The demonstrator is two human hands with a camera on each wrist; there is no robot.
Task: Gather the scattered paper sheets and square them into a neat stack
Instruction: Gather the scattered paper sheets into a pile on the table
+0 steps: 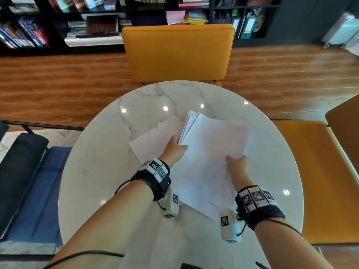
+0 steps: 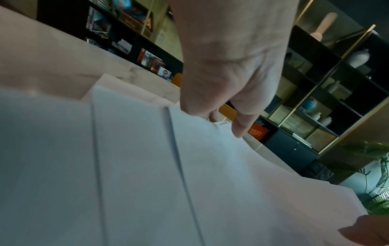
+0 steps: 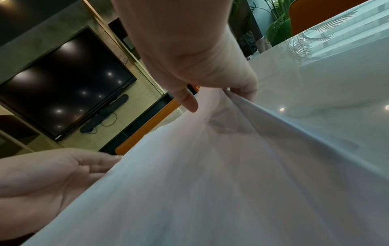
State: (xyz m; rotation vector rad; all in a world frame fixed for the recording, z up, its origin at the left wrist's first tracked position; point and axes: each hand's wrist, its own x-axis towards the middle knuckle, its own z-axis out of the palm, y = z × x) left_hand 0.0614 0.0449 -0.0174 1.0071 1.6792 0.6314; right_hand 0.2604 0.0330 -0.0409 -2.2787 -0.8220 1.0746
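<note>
A loose bundle of white paper sheets (image 1: pixel 211 144) is lifted at a tilt over the round marble table (image 1: pixel 108 171), its far edges fanned out. My left hand (image 1: pixel 175 147) holds the bundle's left edge, thumb on top. My right hand (image 1: pixel 236 162) pinches its near right edge. A few more sheets (image 1: pixel 153 138) lie flat on the table under and left of the bundle. In the left wrist view the left hand (image 2: pixel 223 119) meets the staggered sheets (image 2: pixel 136 166). In the right wrist view the right hand (image 3: pixel 210 98) pinches the sheets (image 3: pixel 210 183), with the left hand (image 3: pixel 63 174) at their other side.
A yellow chair (image 1: pixel 177 53) stands at the table's far side and an orange seat (image 1: pixel 318 171) at its right. A blue bench (image 1: pixel 38 191) sits to the left. Bookshelves line the back wall. Bare marble surrounds the papers.
</note>
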